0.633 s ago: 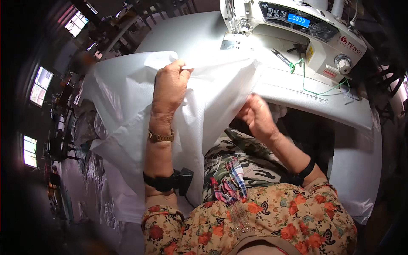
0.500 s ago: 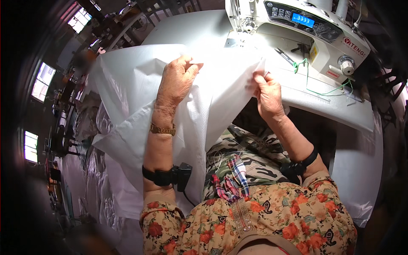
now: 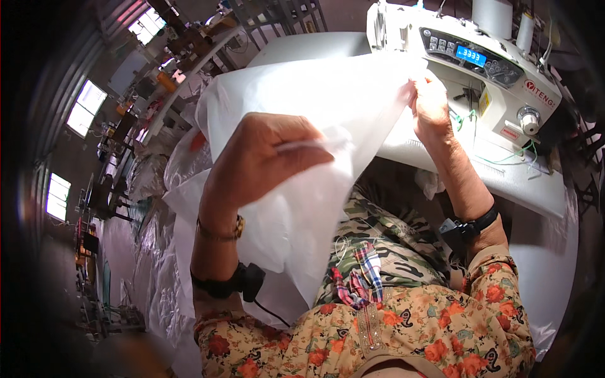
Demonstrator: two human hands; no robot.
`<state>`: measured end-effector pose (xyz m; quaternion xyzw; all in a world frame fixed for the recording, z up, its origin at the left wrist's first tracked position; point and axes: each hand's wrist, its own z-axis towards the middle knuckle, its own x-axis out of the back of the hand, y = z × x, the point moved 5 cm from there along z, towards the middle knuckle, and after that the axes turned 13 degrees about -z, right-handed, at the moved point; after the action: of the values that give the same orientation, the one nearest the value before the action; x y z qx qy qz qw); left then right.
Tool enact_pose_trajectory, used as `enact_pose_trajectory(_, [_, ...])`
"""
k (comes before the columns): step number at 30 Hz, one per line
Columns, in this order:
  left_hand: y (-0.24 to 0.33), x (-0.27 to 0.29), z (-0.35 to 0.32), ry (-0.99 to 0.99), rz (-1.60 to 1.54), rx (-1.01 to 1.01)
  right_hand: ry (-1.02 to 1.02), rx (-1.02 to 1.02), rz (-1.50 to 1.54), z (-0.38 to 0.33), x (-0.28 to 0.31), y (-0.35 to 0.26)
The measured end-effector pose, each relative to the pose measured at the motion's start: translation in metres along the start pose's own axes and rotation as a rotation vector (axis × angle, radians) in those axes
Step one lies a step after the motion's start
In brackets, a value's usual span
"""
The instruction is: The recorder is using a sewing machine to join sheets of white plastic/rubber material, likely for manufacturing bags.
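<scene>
Cloth (image 3: 277, 236), white and thin, spreads over the near left part of the table (image 3: 302, 45) and hangs down past its near edge, over the left side of the person's lap. Its right edge slants from beside the machine down toward the lap, and strong light washes out its far part. The table shows beyond it at the far left and again on the right.

At the far right stands the machine (image 3: 507, 104), a white sewing machine with a dark panel. On the near side are the person's floral shirt (image 3: 277, 346) and, beyond it, camouflage clothing (image 3: 397, 252) over the lap, right of the hanging cloth.

Left hand (image 3: 265, 154) is raised above the cloth, its thumb and fingers brought together on a fold; it is slightly blurred. Right hand (image 3: 432, 104), farther off and close to the machine, has its fingertips closed on the cloth's far right corner.

Windows (image 3: 86, 108) shine at the far left. A white cone (image 3: 491, 19) stands behind the machine, with a slimmer spool (image 3: 525, 33) to its right. A plaid strip (image 3: 368, 264) lies over the lap. Each forearm wears a black band (image 3: 217, 286) with a small box. On the machine are a blue screen (image 3: 471, 56) and a round dial (image 3: 529, 121). A gold watch (image 3: 239, 227) circles the left wrist. Smallest, green thread (image 3: 465, 118) trails along the machine's near side.
</scene>
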<state>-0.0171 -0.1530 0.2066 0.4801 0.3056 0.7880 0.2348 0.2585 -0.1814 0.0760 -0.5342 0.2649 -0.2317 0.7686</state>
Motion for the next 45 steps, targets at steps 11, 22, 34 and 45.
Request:
enact_pose_trajectory(11, [0.042,-0.016,0.017,0.075,0.21,-0.367,-0.573,0.184,0.035,-0.086,-0.073,-0.075])
enact_pose_trajectory(22, [0.03,-0.011,0.022,0.021,-0.023,-0.278,-0.6,0.198,-0.038,-0.11,-0.059,-0.084])
enact_pose_trajectory(34, [0.02,-0.022,0.031,0.063,-0.074,-0.315,-0.495,0.359,-0.342,-0.11,-0.051,-0.106])
enact_pose_trajectory(45, [0.009,-0.028,0.038,0.011,-0.221,-0.175,-0.553,0.457,-0.415,-0.115,-0.049,-0.096])
